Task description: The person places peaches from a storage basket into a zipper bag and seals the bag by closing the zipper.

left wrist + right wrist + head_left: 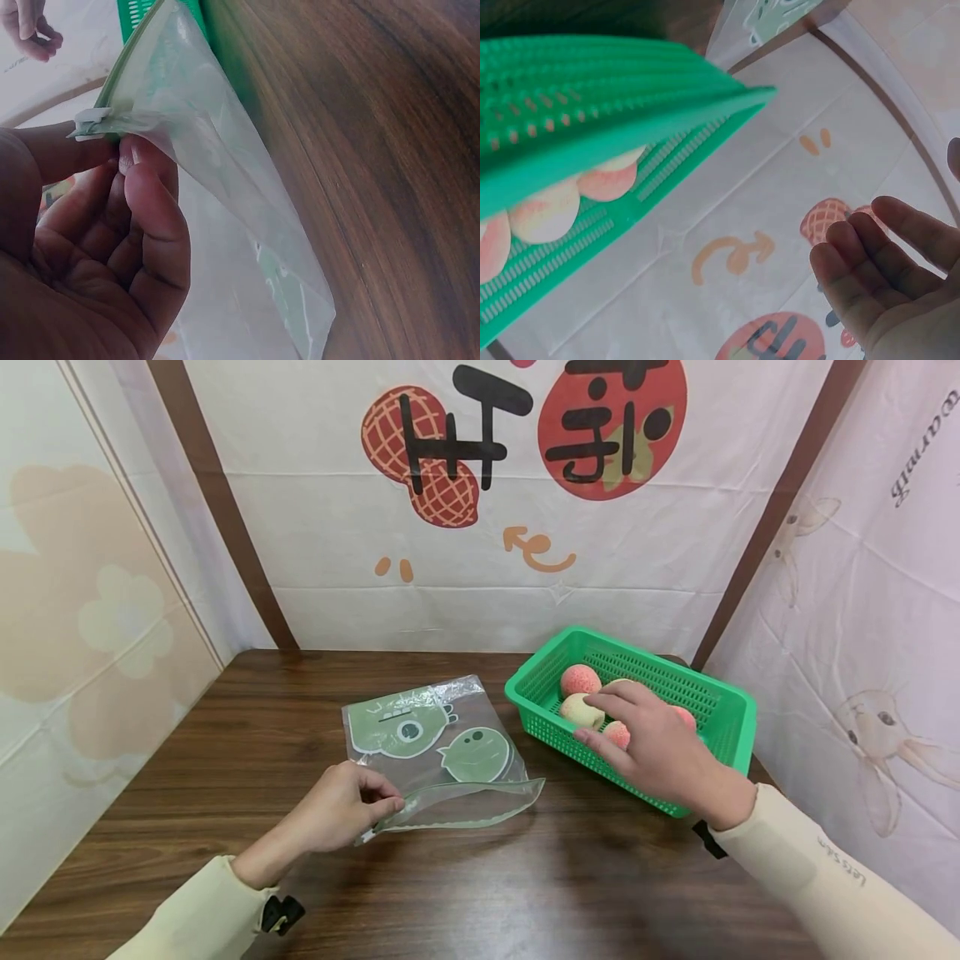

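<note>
My left hand [337, 810] pinches the left corner of a clear zip bag [408, 768] at its mouth, between thumb and fingers. Green cartoon figures are printed on the bag, which lies on the table with its mouth parted towards me. A white slider [91, 120] sits beside the thumb tip in the left wrist view. My right hand [663, 747] hovers over a green basket [731, 718], fingers spread loosely and holding nothing. Inside the basket are several round, peach-like fruits, among them a pink one [581, 680] and a cream one [582, 711].
The brown wooden table [480, 902] extends in front of me. A white printed curtain [322, 543] hangs behind its far edge, and more printed cloth hangs at both sides. The basket stands at the back right, just right of the bag.
</note>
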Demonstrator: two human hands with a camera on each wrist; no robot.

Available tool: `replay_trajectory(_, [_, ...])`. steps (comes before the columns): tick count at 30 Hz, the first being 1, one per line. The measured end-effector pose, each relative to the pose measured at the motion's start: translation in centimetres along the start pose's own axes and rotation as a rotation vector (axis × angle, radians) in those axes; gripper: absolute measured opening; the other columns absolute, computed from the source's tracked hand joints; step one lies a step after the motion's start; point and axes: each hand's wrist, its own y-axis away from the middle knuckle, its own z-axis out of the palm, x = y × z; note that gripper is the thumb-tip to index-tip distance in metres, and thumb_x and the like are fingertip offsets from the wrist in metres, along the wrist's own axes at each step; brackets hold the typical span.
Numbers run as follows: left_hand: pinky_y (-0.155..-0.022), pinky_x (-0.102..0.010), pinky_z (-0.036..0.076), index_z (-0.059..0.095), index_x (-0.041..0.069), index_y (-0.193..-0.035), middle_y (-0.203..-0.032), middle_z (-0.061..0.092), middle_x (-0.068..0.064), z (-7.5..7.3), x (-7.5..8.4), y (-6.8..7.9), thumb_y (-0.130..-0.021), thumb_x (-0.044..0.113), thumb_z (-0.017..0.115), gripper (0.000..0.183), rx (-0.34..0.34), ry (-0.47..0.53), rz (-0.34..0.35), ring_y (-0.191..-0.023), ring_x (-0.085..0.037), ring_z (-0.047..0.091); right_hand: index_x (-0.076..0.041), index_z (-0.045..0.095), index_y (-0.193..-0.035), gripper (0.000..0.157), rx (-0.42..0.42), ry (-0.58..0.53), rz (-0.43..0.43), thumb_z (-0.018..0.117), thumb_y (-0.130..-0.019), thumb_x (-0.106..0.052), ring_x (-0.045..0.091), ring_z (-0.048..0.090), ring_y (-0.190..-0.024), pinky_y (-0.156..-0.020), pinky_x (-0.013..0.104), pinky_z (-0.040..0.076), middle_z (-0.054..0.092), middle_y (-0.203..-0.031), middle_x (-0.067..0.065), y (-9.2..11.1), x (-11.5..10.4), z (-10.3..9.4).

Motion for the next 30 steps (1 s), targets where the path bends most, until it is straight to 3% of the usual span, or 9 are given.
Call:
replay_trajectory(8, [-0.059,-0.023,0.047,0.081,0.017,-0.084,-0.074,0.069,0.011,-0.1,0.1,0.0,-0.089,0.019,0.081,0.005,-0.008,0.011,-0.01,-0.069,-0.005,0.056,-0.001,0.073,-0.116,0.033,-0.031,0.027,0.063,0.078,-0.092,-0.023,0.026,0.063,-0.107,-0.085,0.046,0.056,0.068,-0.112,0.009,-1.2,1.6,-1.4])
replay_trajectory(17, [-0.058,-0.023,0.048,0.082,0.015,-0.086,-0.076,0.071,0.009,-0.2,0.0,0.1,-0.089,0.019,0.081,0.005,-0.029,0.033,-0.01,-0.069,-0.006,0.057,0.003,0.069,-0.124,0.04,-0.108,0.011,0.205,0.071,-0.098,-0.029,0.036,0.062,-0.115,-0.094,0.055,0.053,0.068,-0.121,0.017,-2.3,3.6,-2.4])
replay_trajectory(23, [-0.059,-0.024,0.048,0.082,0.015,-0.086,-0.076,0.071,0.009,-0.3,0.0,0.1,-0.088,0.018,0.082,0.004,-0.027,0.038,-0.024,-0.07,-0.007,0.057,0.005,0.069,-0.124,0.042,-0.146,-0.022,0.269,0.071,-0.098,-0.029,0.037,0.065,-0.111,-0.093,0.055,0.054,0.069,-0.12,0.019,-2.7,5.0,-2.5])
replay_trajectory(30, [-0.058,-0.024,0.049,0.082,0.014,-0.087,-0.077,0.071,0.008,-0.3,-0.1,0.2,-0.088,0.017,0.082,0.004,-0.029,0.04,-0.03,-0.069,-0.008,0.058,0.001,0.068,-0.129,0.046,-0.253,-0.09,0.386,0.07,-0.099,-0.035,0.036,0.067,-0.109,-0.092,0.052,0.055,0.069,-0.123,0.019,-3.1,6.7,-2.5])
